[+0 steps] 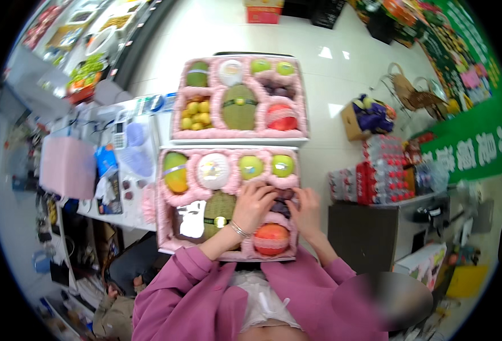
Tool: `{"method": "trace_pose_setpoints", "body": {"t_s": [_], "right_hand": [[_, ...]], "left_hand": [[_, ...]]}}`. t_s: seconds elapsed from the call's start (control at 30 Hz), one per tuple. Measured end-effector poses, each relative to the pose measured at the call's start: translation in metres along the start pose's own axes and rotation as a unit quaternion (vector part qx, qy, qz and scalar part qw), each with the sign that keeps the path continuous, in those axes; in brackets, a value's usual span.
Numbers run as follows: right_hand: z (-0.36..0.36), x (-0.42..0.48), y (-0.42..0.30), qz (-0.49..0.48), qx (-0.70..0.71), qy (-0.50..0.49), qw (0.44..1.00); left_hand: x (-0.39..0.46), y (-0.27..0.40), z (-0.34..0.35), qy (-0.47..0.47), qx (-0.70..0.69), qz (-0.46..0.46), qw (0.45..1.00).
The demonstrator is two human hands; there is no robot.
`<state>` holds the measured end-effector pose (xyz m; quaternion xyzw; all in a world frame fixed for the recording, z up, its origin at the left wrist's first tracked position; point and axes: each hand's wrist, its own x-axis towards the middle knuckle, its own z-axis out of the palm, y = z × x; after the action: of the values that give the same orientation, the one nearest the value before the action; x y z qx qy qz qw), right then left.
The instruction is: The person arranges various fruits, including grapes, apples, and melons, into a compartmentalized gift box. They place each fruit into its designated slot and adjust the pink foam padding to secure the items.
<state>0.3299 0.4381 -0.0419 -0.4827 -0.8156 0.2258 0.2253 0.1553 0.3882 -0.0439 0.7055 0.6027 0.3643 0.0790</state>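
A gift box of fruit (229,257) with pink padding lies before me. My left hand (255,204) reaches over its melon (221,211), fingertips at a group of dark plums or similar fruit (281,208). From the right, my right hand (306,209) touches the same dark fruit; whether either hand grips a piece is unclear. Around them sit a mango (176,172), a white-netted fruit (213,170), green apples or similar fruit (251,167) and a red fruit in pink netting (271,239). The lower left compartment (187,219) shows a shiny, reflective surface.
A second filled fruit box (238,135) stands just beyond. On the left is a white table (136,213) with a keypad device (119,134) and a pink box-shaped thing (68,166). Packs of bottles (387,179) stand on a dark cabinet (357,234) at right.
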Motion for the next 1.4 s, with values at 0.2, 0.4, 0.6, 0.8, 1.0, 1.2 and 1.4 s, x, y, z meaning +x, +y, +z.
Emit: {"method": "trace_pose_setpoints", "body": {"t_s": [0.2,0.4,0.6,0.8,1.0,1.2,1.4], "right_hand": [[-0.031,-0.011,0.004,0.074,0.058,0.066,0.993],[-0.059,-0.008,-0.008,0.095,0.054,0.133,0.985],[-0.047,0.015,-0.090,0.060,0.077,0.107,0.990],[0.066,0.050,-0.238,-0.236,0.182,-0.214,0.930],[0.292,0.081,-0.315,-0.511,-0.227,-0.211,0.802],[0.361,0.064,-0.321,-0.373,-0.375,-0.253,0.810],[0.251,0.101,-0.330,-0.194,0.093,-0.420,0.882]], "left_hand": [[-0.049,-0.055,-0.134,0.144,0.003,-0.213,0.966],[-0.229,-0.243,-0.250,0.315,0.077,-0.496,0.805],[-0.190,-0.259,-0.194,-0.013,0.267,-0.439,0.858],[-0.201,-0.293,-0.168,0.010,0.272,-0.465,0.842],[-0.199,-0.269,-0.218,0.167,-0.179,-0.464,0.851],[-0.229,-0.215,-0.266,0.284,-0.755,-0.316,0.499],[-0.222,-0.175,-0.279,0.288,-0.756,-0.317,0.496]]}}
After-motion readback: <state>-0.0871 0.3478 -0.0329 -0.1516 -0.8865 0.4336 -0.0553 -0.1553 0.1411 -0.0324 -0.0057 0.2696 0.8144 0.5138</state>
